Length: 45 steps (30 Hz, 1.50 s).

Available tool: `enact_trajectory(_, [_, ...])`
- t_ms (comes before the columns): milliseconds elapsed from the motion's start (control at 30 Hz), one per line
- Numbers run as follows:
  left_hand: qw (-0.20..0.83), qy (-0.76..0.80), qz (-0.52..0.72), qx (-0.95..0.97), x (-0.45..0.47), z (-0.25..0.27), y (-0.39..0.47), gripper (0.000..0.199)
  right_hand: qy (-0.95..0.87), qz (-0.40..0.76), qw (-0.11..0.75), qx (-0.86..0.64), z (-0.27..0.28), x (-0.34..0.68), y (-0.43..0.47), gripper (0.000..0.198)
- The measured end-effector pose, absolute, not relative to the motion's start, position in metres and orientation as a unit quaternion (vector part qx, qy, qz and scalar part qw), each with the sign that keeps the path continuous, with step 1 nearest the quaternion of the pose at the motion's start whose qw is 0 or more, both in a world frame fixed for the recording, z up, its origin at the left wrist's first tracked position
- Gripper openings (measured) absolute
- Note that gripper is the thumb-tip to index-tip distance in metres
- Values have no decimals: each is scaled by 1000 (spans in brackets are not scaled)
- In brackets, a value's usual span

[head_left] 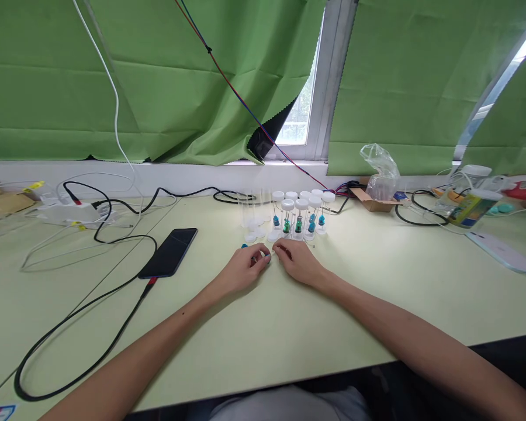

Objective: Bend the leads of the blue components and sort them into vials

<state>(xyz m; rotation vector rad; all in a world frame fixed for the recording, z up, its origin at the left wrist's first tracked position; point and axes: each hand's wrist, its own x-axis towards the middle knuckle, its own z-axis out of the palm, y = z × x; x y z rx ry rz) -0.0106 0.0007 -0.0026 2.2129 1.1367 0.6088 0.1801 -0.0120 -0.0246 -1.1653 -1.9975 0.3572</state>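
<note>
Near the middle of the table, my left hand (245,269) is closed with thumb and fingers around a small blue piece (267,258), mostly hidden by the fingertips. Facing it, my right hand (301,263) pinches at something tiny beside that piece, too small to name. Just beyond the hands stand several clear tubes with white lids (288,204), holding small blue and green parts (298,225) with thin stems. To their left are several open clear tubes (248,213) without lids. Another blue bit (244,245) shows behind my left hand.
A black phone (169,252) lies left, plugged into a looping black cable (20,374). A white power strip (70,213) is at the back left. At the back right are a cardboard box (372,202) with a plastic bag, a labelled jar (474,209) and a pale phone (504,251).
</note>
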Motion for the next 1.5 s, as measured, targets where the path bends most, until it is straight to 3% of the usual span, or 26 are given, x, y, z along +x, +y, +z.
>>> enact_trajectory(300, [251, 472, 236, 811, -6, -10, -1, 29, -735, 129, 375, -550, -20, 183, -15, 20])
enact_trajectory(733, [283, 449, 283, 799, -7, -1, -1, 38, -757, 184, 399, -483, -15, 178, -19, 27])
enact_trajectory(867, [209, 494, 345, 770, -17, 3, 8, 28, -762, 183, 394, -480, -15, 178, -19, 23])
enact_trajectory(1000, [112, 495, 321, 800, -25, 1, 14, 22, -787, 190, 362, -463, -17, 179, -19, 18])
enact_trajectory(1267, [62, 429, 305, 848, -22, -3, 11, 30, -820, 181, 326, -434, -20, 182, -18, 14])
enact_trajectory(1500, [32, 399, 266, 877, -21, -9, 10, 23, -819, 175, 326, -439, -19, 182, -19, 12])
